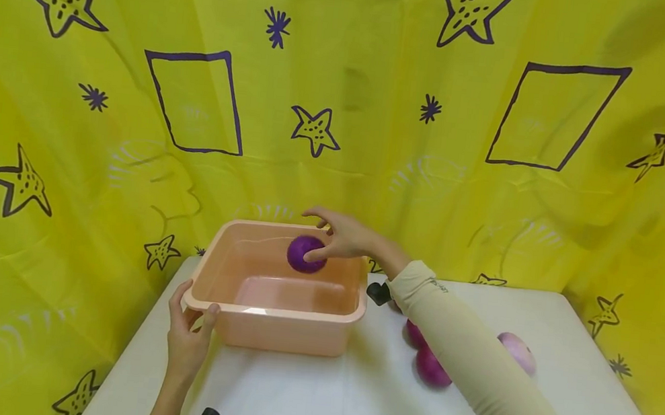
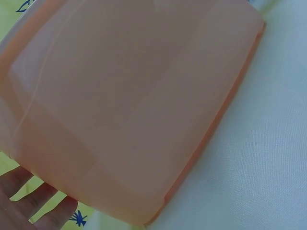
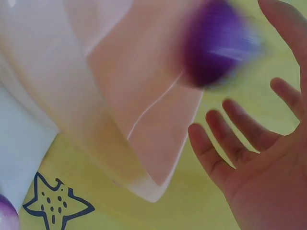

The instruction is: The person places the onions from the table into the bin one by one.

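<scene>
A peach plastic basin (image 1: 352, 308) stands on the white table. My left hand (image 1: 191, 320) grips its near-left corner, thumb over the rim; in the left wrist view the fingers (image 2: 33, 203) lie along the basin's outer wall (image 2: 124, 105). My right hand (image 1: 329, 237) is stretched over the basin's far side, fingers spread. A purple onion (image 1: 305, 253) is just below its fingertips, above the basin's inside. In the right wrist view the purple onion (image 3: 216, 43) is motion-blurred and apart from the open right hand (image 3: 259, 143).
Two more purple onions (image 1: 431, 367) (image 1: 413, 331) and a paler one (image 1: 517, 352) lie on the table (image 1: 348, 405) right of the basin, partly behind my right sleeve. Yellow cloth with stars hangs all around the table.
</scene>
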Tool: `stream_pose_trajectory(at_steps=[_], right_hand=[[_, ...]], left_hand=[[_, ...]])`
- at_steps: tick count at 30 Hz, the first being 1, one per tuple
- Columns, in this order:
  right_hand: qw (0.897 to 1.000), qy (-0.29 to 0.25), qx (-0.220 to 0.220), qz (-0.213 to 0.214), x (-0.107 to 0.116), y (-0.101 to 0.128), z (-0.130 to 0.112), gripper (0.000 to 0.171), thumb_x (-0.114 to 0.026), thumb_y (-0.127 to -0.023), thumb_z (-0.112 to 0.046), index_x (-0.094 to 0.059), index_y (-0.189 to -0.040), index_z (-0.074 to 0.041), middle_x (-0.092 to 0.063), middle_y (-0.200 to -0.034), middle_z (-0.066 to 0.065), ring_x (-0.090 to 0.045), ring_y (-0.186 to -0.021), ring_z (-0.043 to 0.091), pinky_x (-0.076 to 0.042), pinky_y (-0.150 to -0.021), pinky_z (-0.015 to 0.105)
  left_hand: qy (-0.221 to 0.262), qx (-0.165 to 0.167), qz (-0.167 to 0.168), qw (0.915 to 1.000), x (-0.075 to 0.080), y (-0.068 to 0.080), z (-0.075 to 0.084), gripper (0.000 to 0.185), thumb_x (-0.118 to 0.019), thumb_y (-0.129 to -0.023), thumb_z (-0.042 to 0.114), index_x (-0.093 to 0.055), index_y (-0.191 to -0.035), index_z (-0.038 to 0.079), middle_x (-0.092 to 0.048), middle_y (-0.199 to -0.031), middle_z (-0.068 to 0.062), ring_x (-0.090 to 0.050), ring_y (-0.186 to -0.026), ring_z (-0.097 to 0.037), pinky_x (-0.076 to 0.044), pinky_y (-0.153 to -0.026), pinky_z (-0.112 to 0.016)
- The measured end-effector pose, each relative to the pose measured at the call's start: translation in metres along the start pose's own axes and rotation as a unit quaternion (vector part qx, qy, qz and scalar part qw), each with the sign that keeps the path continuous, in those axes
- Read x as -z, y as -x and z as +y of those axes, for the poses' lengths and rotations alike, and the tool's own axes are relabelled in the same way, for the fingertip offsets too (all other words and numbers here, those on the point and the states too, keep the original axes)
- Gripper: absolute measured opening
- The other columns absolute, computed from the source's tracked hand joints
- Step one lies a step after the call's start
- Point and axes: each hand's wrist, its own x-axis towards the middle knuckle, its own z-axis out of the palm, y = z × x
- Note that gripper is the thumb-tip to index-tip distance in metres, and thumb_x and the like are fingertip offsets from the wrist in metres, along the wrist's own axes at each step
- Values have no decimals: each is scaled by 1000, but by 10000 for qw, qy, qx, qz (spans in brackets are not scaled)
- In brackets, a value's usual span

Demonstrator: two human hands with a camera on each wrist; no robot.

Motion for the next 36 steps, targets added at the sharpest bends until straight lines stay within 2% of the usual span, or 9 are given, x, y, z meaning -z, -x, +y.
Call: stream_pose_trajectory(at_steps=[3, 6, 10, 14, 18, 22, 29, 36], right_hand=[[10000, -18, -24, -59, 2, 1, 0, 91, -85, -84, -37, -36, -158, -17, -47, -154, 17, -52, -133, 41, -47, -105, 53], [9999, -139, 31, -25, 5, 4, 2, 92, -86, -84, -36, -36, -159, -16, -45, -156, 15, -49, -135, 43, -46, -106, 55], [9995, -279, 70, 147, 12, 16, 7, 91, -87, -83, -32, -38, -158, -14, -42, -158, 14, -45, -138, 42, -42, -110, 55], [9991, -258, 46, 342, 22, 37, 13, 88, -87, -83, -27, -41, -156, -13, -43, -158, 13, -44, -139, 41, -41, -111, 56], [9988, -127, 109, 467, 30, 66, 24, 85, -87, -83, -25, -44, -154, -8, -45, -155, 17, -47, -135, 41, -43, -108, 59], [9979, 0, 89, 647, 38, 101, 41, 83, -88, -82, -26, -46, -152, -10, -47, -154, 15, -52, -129, 39, -48, -101, 59], [9951, 119, -420, 892, 55, 173, 75, 82, -86, -84, -30, -44, -154, -16, -48, -152, 14, -56, -123, 40, -50, -96, 62], [9881, 369, -859, 1219, 62, 236, 101, 82, -87, -84, -31, -45, -153, -14, -52, -147, 19, -61, -116, 40, -52, -92, 62]], left_hand=[[18, 8, -12, 10000, 0, 0, 1, 70, -62, -103, 18, -22, -160, 23, -36, -162, -12, -53, -116, -5, -48, -85, -8], [17, 6, -10, 10000, 0, 1, 2, 70, -62, -103, 18, -23, -160, 22, -36, -162, -12, -53, -117, -9, -48, -85, -9], [24, 6, -47, 10000, -1, 1, 4, 70, -62, -103, 18, -22, -160, 22, -35, -162, -13, -54, -121, -21, -48, -84, -8], [71, 9, -71, 9999, 0, 1, 4, 70, -62, -102, 18, -22, -160, 23, -35, -162, -15, -54, -124, -33, -49, -82, -8], [74, 36, -69, 9999, 1, 2, 4, 70, -63, -102, 19, -22, -160, 23, -35, -163, -14, -54, -125, -37, -49, -81, -8], [41, 83, -80, 9999, 1, 3, 5, 71, -63, -102, 20, -21, -160, 23, -35, -163, -14, -54, -123, -33, -49, -82, -8], [16, 131, 1, 9999, 2, 2, 7, 70, -62, -103, 20, -22, -160, 27, -40, -160, -11, -55, -114, -10, -50, -81, -8], [-32, 218, -11, 9998, 0, 2, 5, 70, -62, -103, 22, -23, -160, 28, -39, -161, -11, -54, -113, -6, -49, -80, -8]])
